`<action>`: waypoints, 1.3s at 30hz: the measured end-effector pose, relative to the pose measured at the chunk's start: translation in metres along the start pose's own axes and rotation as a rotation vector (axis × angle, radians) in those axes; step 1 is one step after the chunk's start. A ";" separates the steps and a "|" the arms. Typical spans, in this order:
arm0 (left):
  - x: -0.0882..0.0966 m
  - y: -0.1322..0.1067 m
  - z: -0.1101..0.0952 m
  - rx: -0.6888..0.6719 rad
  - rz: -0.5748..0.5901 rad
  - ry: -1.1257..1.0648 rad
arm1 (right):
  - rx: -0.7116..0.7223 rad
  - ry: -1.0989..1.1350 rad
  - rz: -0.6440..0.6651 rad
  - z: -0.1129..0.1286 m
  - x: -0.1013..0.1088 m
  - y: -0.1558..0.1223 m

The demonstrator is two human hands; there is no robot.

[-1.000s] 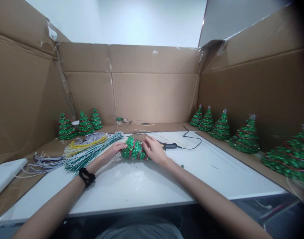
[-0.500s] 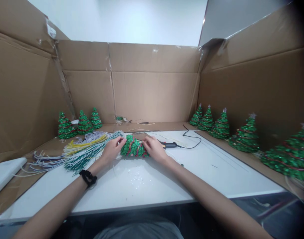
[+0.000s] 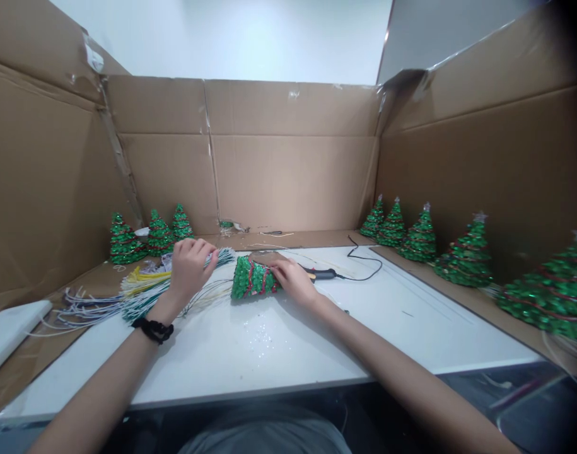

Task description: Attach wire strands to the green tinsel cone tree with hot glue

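Observation:
A small green tinsel Christmas tree (image 3: 255, 279) with red garland lies on its side on the white board (image 3: 279, 347). My right hand (image 3: 292, 280) grips its right end, fingers closed round it. My left hand (image 3: 191, 268) is raised left of the tree, apart from it, with curled fingers; whatever they may hold is too small to make out. Behind and below that hand lie bundles of white, yellow and green cords (image 3: 149, 290). Thin pale strands trail between the cords and the tree. Just right of my right hand lies a black-handled tool (image 3: 323, 274) with a cable.
Several finished-looking trees with star tops (image 3: 420, 233) line the right side. Three trees (image 3: 160, 233) stand at the back left. Cardboard walls (image 3: 292, 170) enclose the board on three sides. A white flat object (image 3: 14, 328) lies at the far left. Glitter flecks (image 3: 262, 343) dot the board.
My left hand has let go of the tree's left end and moved left and up, over the cords. The tree has turned slightly; my right hand stays on it.

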State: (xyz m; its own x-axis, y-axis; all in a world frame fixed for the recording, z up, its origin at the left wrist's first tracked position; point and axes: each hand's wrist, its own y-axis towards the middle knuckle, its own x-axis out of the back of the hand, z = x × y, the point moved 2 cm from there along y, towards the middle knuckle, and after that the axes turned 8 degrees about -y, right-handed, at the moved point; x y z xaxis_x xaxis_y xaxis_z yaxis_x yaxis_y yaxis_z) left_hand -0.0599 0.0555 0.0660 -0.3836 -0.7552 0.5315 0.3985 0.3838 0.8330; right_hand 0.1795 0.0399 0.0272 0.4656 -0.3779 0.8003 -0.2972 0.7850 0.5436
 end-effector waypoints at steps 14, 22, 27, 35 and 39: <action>-0.021 -0.011 -0.034 0.218 0.526 -0.414 | -0.017 -0.009 0.008 -0.007 -0.006 -0.001; -0.027 -0.011 -0.038 0.342 0.617 -0.902 | -0.066 -0.102 -0.032 -0.016 -0.010 0.000; -0.033 -0.012 -0.037 0.453 0.518 -0.884 | -0.178 -0.128 -0.048 -0.015 -0.008 0.000; -0.039 -0.018 -0.036 0.598 0.353 -0.916 | -0.130 -0.148 -0.044 -0.003 0.001 -0.003; -0.039 -0.018 -0.035 0.633 0.334 -0.911 | -0.134 -0.141 -0.021 -0.003 0.000 -0.004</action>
State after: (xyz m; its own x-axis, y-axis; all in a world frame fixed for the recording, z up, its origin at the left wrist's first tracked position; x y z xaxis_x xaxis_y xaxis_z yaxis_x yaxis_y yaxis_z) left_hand -0.0231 0.0597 0.0244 -0.8984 -0.0016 0.4391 0.2043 0.8837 0.4212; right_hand 0.1828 0.0382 0.0249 0.3465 -0.4520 0.8220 -0.1708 0.8312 0.5291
